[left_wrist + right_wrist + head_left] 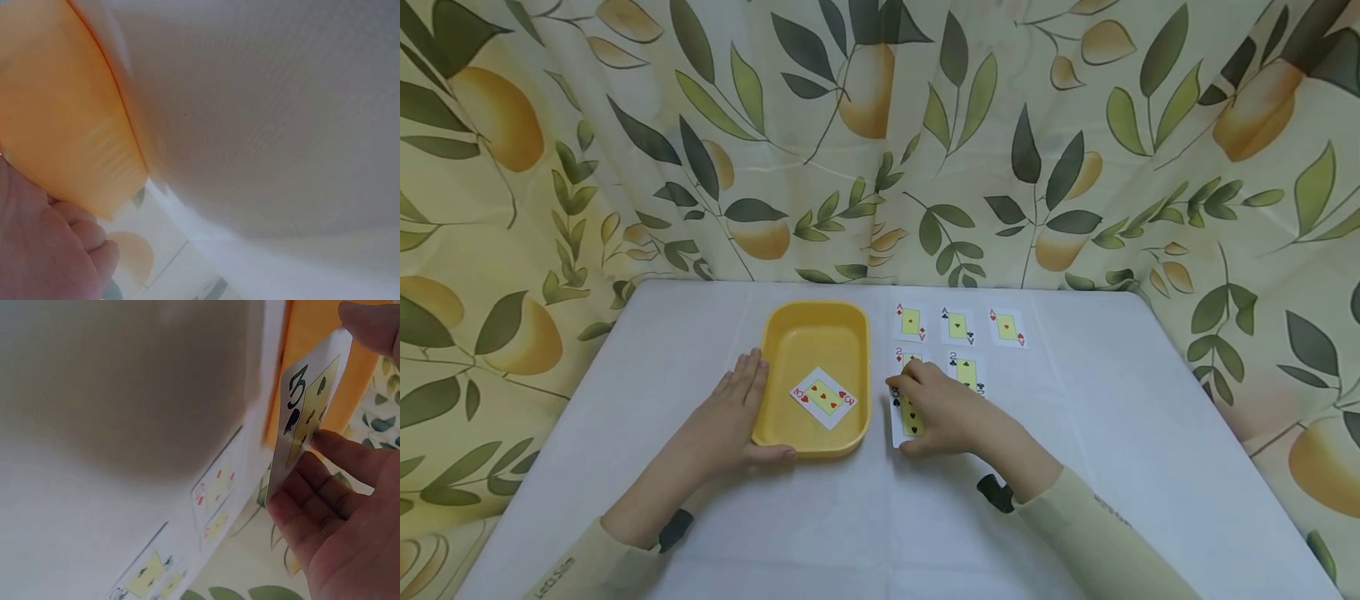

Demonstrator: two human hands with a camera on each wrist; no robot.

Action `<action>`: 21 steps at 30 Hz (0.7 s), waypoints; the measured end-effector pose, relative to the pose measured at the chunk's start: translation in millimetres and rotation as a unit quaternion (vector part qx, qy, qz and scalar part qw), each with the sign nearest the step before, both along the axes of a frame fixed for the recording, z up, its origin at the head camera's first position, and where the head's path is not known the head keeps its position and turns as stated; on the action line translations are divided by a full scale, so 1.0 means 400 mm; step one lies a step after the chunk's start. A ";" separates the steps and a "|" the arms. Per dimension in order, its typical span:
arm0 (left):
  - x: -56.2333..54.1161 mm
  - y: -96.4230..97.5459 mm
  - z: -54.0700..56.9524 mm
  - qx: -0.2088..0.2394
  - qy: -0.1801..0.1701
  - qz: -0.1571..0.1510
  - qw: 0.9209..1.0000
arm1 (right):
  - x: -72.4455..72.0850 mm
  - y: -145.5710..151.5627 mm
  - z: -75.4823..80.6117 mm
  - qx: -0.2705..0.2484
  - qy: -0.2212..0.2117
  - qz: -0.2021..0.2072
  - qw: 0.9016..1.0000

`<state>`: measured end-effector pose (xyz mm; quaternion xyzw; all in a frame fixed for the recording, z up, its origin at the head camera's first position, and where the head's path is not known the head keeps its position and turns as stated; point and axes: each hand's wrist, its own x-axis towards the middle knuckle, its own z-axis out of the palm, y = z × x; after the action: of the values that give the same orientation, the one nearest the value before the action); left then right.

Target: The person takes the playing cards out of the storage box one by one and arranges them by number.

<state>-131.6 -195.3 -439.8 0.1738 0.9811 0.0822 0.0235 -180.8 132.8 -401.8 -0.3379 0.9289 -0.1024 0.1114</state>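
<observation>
My right hand pinches a white playing card, a black three of spades with a yellow centre panel. It holds the card by its edges between thumb and fingers, tilted above the table in the right wrist view. My left hand lies with straight fingers along the left side of a yellow tray, its thumb at the near rim. Inside the tray is one red heart card, lying askew. Beyond the right hand, a red two is partly covered, and a black two lies beside it.
Three aces lie in a row at the back: a red ace, a black ace and an ace of hearts. A white cloth covers the table. Behind its far edge hangs a fruit-patterned curtain.
</observation>
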 end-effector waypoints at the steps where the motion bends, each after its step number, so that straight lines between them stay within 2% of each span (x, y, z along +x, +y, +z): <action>1: 0.000 0.000 -0.001 -0.001 -0.001 0.001 1.000 | 0.002 0.001 -0.004 0.001 -0.001 -0.002 1.000; 12: 0.001 -0.001 0.000 0.000 0.000 0.005 1.000 | 0.015 0.014 -0.059 0.026 0.001 -0.020 0.999; 21: 0.001 -0.001 0.001 0.005 -0.002 0.002 1.000 | 0.011 0.022 -0.077 0.041 0.003 -0.037 0.998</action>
<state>-131.0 -195.5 -439.4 0.1722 0.9809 0.0876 0.0243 -176.4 141.6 -432.5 -0.2986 0.9445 -0.0675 0.1189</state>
